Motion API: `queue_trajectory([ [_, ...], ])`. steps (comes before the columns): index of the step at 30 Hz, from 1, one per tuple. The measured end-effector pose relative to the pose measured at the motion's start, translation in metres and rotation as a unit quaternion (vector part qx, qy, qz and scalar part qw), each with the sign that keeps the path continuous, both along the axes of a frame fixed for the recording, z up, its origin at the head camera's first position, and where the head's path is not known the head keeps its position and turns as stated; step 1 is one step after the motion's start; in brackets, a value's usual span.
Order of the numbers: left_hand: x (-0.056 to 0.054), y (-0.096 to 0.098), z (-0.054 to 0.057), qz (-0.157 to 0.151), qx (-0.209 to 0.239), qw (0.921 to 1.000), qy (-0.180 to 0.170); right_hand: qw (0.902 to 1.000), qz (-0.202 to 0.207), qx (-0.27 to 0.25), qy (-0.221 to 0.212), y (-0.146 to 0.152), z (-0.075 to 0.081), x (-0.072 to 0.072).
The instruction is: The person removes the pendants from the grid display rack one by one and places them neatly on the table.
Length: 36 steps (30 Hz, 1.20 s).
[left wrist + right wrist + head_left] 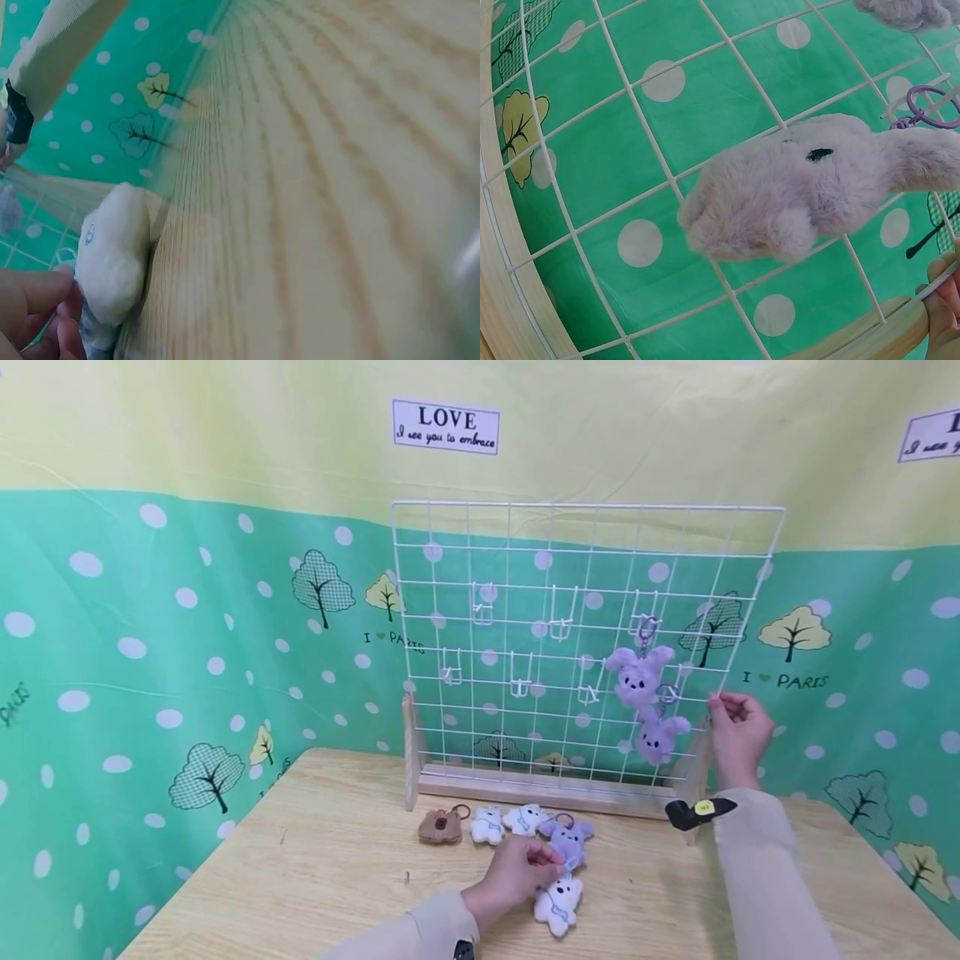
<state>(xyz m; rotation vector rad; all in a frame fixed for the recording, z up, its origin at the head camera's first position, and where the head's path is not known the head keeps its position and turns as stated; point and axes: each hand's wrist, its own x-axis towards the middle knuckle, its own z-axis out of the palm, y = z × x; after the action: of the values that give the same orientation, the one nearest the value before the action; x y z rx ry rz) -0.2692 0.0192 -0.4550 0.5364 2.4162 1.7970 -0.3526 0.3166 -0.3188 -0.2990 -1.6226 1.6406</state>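
Observation:
My left hand (517, 872) pinches the top loop of a white plush bear keychain (558, 906) lying on the table. In the left wrist view, the fingers (45, 292) press together beside a white plush body (116, 255). My right hand (738, 739) grips the right edge of the white wire grid rack (588, 508), just above its wooden foot. Two purple plush keychains hang from hooks near that hand, one upper (639, 677) and one lower (660, 739). The right wrist view shows the lower purple plush (780, 195) up close, its purple ring (934, 105) on a hook.
On the table (330, 852) in front of the rack lie a brown plush keychain (440, 827), two white plush keychains, left (488, 825) and right (525, 818), and a purple one (566, 839). Several white hooks (561, 625) stick out from the grid. A patterned curtain (135, 693) hangs behind.

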Motion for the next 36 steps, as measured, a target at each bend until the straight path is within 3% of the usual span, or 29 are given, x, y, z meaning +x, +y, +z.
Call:
queue_trajectory([
  [7, -0.007, -0.001, -0.001, 0.009, -0.011, 0.9999, 0.002, 1.0, 0.001, -0.005, -0.001, 0.001, 0.001, 0.0],
  [12, -0.01, 0.001, 0.017, -0.007, -0.004, 0.9999, 0.015, 0.9999, 0.002, -0.011, 0.005, 0.0, 0.002, -0.001],
  [17, -0.016, 0.009, 0.058, -0.022, 0.008, 0.9988, 0.044, 1.0, 0.0, 0.002, 0.004, -0.001, 0.001, 0.001],
  [27, -0.037, 0.043, 0.169, -0.015, 0.043, 0.9869, 0.155, 0.9998, 0.0, -0.003, 0.018, 0.002, -0.001, -0.002],
  [31, -0.049, 0.057, 0.195, -0.006, 0.049, 0.9807, 0.189, 1.0, 0.002, -0.003, 0.009, 0.003, -0.001, -0.002],
  [36, -0.06, 0.072, 0.219, 0.019, 0.038, 0.9704, 0.238, 1.0, 0.002, -0.001, -0.002, 0.002, -0.001, -0.001],
])
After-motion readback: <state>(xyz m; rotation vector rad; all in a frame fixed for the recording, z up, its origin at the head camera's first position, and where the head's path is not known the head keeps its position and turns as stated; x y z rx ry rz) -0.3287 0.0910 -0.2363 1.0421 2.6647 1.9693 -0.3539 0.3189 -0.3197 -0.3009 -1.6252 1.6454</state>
